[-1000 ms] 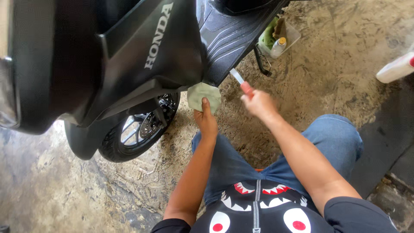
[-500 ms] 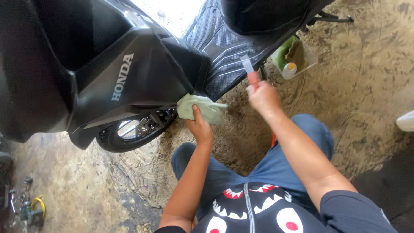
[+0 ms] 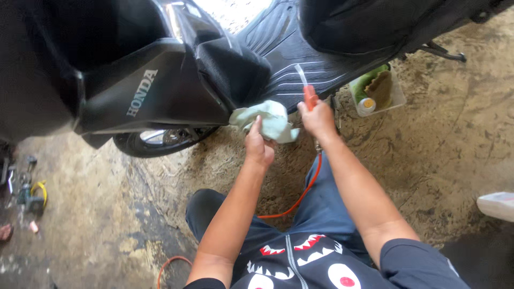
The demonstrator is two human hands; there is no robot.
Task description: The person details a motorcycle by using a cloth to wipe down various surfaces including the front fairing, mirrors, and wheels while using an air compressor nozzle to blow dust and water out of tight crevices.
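Note:
My left hand (image 3: 259,145) grips a pale green cloth (image 3: 267,119) and holds it against the lower edge of a black scooter (image 3: 176,80), just under the footboard (image 3: 300,69). Close beside it, my right hand (image 3: 318,119) holds an orange-handled air nozzle (image 3: 309,95) whose thin clear tip points up at the ribbed footboard. An orange hose (image 3: 300,195) runs down from that hand across my lap. I am crouched close to the scooter, knees in blue jeans.
The scooter's front wheel (image 3: 160,142) rests on rough, stained concrete. A clear tub (image 3: 377,93) with a green pad and a small can sits under the footboard. A white container (image 3: 497,205) lies at the right edge. Small tools (image 3: 29,195) lie at far left.
The view has swung right and closer along the scooter. Both hands have stayed together at the footboard edge, with the cloth now bunched higher and the orange nozzle handle plainly visible.

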